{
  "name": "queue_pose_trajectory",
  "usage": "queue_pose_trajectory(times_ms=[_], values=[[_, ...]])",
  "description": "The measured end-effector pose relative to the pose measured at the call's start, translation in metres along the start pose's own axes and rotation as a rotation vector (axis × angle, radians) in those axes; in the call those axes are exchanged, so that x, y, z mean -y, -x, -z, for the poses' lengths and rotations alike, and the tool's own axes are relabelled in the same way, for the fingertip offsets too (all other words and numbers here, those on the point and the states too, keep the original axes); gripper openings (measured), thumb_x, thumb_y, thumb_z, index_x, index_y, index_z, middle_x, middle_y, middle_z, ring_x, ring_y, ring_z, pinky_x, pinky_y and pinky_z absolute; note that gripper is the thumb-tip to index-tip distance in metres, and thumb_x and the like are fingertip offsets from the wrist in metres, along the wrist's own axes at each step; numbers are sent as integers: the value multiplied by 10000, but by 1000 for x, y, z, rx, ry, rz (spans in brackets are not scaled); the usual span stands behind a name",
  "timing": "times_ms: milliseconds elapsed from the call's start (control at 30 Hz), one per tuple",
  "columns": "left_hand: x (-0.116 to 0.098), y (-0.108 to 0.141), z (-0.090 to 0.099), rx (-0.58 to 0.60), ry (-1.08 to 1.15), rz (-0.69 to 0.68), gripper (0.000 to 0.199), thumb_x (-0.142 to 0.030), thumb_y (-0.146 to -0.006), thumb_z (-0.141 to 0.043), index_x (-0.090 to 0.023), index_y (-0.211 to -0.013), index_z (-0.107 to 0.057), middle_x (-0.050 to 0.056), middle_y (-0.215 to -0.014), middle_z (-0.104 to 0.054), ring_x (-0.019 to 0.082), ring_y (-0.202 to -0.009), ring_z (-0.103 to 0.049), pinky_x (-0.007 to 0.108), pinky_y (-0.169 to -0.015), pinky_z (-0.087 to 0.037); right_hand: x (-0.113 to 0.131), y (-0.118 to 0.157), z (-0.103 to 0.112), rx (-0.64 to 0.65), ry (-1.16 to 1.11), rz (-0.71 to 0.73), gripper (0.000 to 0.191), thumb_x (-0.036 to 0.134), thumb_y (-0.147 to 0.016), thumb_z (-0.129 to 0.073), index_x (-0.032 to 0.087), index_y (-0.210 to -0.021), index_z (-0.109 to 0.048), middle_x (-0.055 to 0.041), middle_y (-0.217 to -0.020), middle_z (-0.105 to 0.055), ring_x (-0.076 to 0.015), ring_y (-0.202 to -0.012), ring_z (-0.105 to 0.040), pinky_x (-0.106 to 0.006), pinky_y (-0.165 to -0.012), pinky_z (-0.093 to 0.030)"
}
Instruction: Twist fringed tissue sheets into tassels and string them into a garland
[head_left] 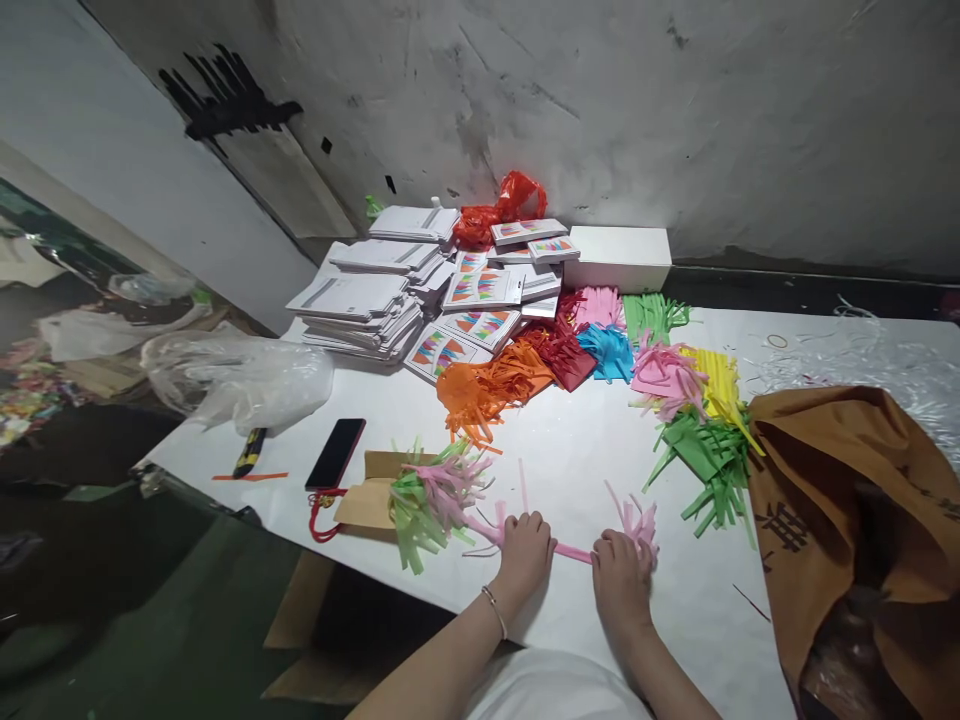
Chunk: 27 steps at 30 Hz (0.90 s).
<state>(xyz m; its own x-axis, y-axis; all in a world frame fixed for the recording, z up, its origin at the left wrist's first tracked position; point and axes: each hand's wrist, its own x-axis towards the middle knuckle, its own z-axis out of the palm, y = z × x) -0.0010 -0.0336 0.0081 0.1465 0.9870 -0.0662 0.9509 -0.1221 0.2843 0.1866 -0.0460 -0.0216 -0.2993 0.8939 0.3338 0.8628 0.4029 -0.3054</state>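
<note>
Near the table's front edge, a pink fringed paper tassel (pixel 574 552) lies rolled in the middle, with loose strips fanning out at both ends. My left hand (pixel 527 548) is closed over its left part, and a bracelet sits on that wrist. Over the right part, my right hand (pixel 621 580) is closed too, fringe spreading beyond the fingers. To the left, green and pink tassels (pixel 442 495) rest partly on a brown cardboard piece (pixel 367 502).
Fringed paper bundles (pixel 536 365) in several colours spread across the middle. Behind are stacked white packets (pixel 360 310), printed cards (pixel 480 285), a red plastic bag (pixel 517 200) and a white box (pixel 619 255). A phone (pixel 335 453) and cutter (pixel 250 452) lie left; a brown bag (pixel 825 480) stands right.
</note>
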Motion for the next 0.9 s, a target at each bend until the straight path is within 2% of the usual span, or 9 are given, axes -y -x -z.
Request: queue_pose_trajectory(times_ms=[133, 233, 300, 467, 633, 900], values=[[1, 5, 3, -43, 22, -37, 102, -155, -925, -584, -180, -866, -662, 72, -959, -660, 258, -935, -578, 500, -942, -350, 7, -1, -13, 42, -74, 175, 99, 276, -950, -635, 180, -956, -659, -12, -1004, -674, -185, -987, -638, -467, -985, -475], [5, 11, 4, -57, 58, -145, 84, -176, -928, -613, -229, -892, -666, 26, -1010, -677, 232, -1011, -563, 521, -1067, -260, 10, -3, -16, 62, -84, 188, 124, 295, -953, -635, 172, -949, -657, -10, -969, -673, -176, -936, -647, -440, -931, -507], [7, 14, 2, -52, 77, -214, 94, -186, -935, -618, -250, -892, -672, 4, -981, -687, 221, -1007, -560, 515, -1087, -241, 10, -5, -15, 78, -81, 168, 133, 298, -954, -635, 167, -960, -655, -11, -971, -672, -172, -922, -649, -424, -903, -522], [15, 7, -1, -37, 123, -296, 151, -125, -934, -581, -233, -894, -679, 21, -923, -686, 221, -978, -558, 484, -1057, -285, 12, -9, -13, 116, -68, 138, 158, 317, -957, -631, 167, -1001, -652, -21, -1000, -669, -171, -916, -650, -406, -870, -538], [22, -1, 3, -4, 193, -356, 66, -186, -906, -627, -222, -924, -680, 38, -969, -682, 218, -975, -561, 414, -968, -353, 10, -15, -17, 127, -68, 175, 162, 322, -962, -625, 171, -1013, -656, -26, -1023, -675, -169, -920, -653, -411, -885, -538], [18, 5, -4, -11, 240, -285, 62, -179, -901, -660, -209, -855, -688, 28, -940, -680, 208, -945, -560, 398, -929, -362, 8, -9, -17, 128, -68, 204, 171, 325, -961, -627, 171, -1031, -653, -28, -1034, -673, -174, -932, -653, -415, -886, -539]])
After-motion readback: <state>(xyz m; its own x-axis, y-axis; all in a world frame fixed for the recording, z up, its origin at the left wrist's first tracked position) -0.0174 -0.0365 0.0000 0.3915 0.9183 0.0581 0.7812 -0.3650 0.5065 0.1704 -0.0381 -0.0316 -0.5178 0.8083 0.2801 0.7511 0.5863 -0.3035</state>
